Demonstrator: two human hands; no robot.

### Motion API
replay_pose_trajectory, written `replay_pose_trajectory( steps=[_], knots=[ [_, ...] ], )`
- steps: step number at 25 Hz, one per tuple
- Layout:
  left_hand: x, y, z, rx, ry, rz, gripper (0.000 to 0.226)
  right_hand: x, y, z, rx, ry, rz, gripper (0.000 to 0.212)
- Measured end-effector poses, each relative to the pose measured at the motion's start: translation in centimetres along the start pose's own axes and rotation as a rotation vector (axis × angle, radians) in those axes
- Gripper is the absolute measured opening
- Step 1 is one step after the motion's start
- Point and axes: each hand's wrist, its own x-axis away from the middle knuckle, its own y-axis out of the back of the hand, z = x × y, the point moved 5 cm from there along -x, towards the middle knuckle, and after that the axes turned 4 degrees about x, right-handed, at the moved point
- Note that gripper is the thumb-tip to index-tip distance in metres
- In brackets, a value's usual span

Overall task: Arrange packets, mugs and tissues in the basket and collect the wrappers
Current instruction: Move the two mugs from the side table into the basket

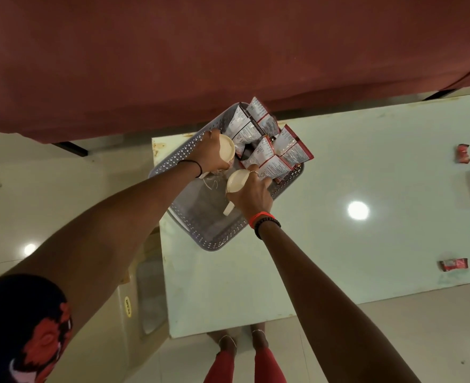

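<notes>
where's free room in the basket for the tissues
Bare floor in the basket at its near end, below the right hand. The far end is packed with packets; the middle holds both mugs and the left hand.

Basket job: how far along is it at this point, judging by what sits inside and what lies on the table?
Done: packets stand packed in the far end of the grey basket. In hand: the left hand holds one mug and the right hand another mug, both inside the basket. Left: three red wrappers still lie along the table's right side. No tissues clearly show in the basket.
</notes>
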Motion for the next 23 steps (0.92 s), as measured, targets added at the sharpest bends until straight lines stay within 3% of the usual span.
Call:
replay_pose_trajectory(
  steps=[6, 11, 23],
  knots=[
    [-0.5, 0.9, 0.4, -0.044, -0.037, 0.161, 0.100, -1.2, 0.5, 0.8, -0.127, -0.090, 0.000, 0.089],
    [-0.2, 1.6, 0.7, -0.057, -0.077, 0.170, 0.100, -1.5, 0.4, 1.2, -0.212, -0.152, 0.002, 0.091],
    [0.0, 1.7, 0.9, -0.107, -0.122, 0.190, 0.097, -1.3, 0.2, 1.2, -0.171, -0.146, -0.008, 0.094]
  ],
)
